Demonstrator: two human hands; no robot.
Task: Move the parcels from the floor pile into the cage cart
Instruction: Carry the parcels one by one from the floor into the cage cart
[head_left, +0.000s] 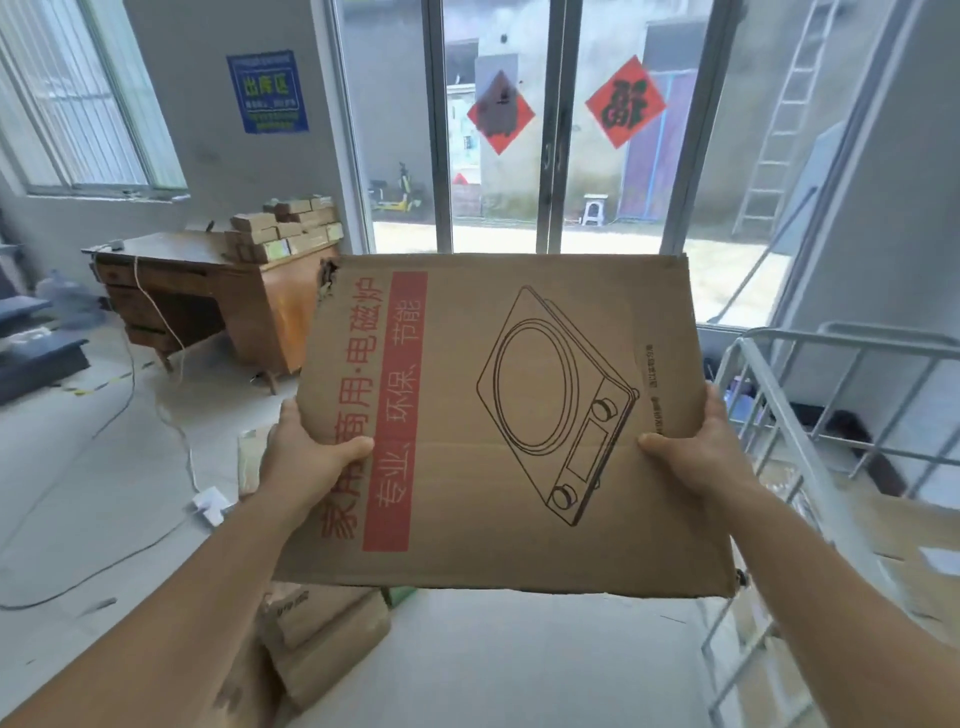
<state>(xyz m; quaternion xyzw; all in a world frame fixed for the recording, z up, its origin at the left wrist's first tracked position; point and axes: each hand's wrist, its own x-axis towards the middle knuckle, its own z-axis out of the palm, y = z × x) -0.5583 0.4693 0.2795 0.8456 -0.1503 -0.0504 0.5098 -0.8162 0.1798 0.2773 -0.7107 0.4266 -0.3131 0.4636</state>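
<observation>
Head view
Box: a flat cardboard box (519, 421) printed with a red strip of lettering and a line drawing of a cooker is held up in the air in the middle of the view, its broad face turned up toward the camera and tilted away.
Left hand: the left hand (306, 457) grips the box's left edge near the lower corner, thumb lying on the printed face, fingers curled under out of sight.
Right hand: the right hand (701, 447) grips the right edge at about the same height, thumb on top, fingers hidden beneath.
Box edges: the far left corner is torn; the near edge hangs above the floor, between the two forearms.
Floor pile: brown parcels (322, 639) lie stacked on the floor just below the box's near left corner; one more parcel (249, 457) shows partly behind the left hand.
Cage cart: the cart (831, 395) of grey metal bars stands to the right, its top rail near the right hand; flat cardboard lies inside it.
Open room: pale bare floor (519, 665) stretches below the box, between pile and cart.
Bench: a wooden bench (208, 301) stands back left, well apart from the box, with small packs heaped on it.
Cable: a white cable (176, 415) runs from the bench across the floor at left.
Doors: glass sliding doors (545, 130) lie straight ahead behind the box.
</observation>
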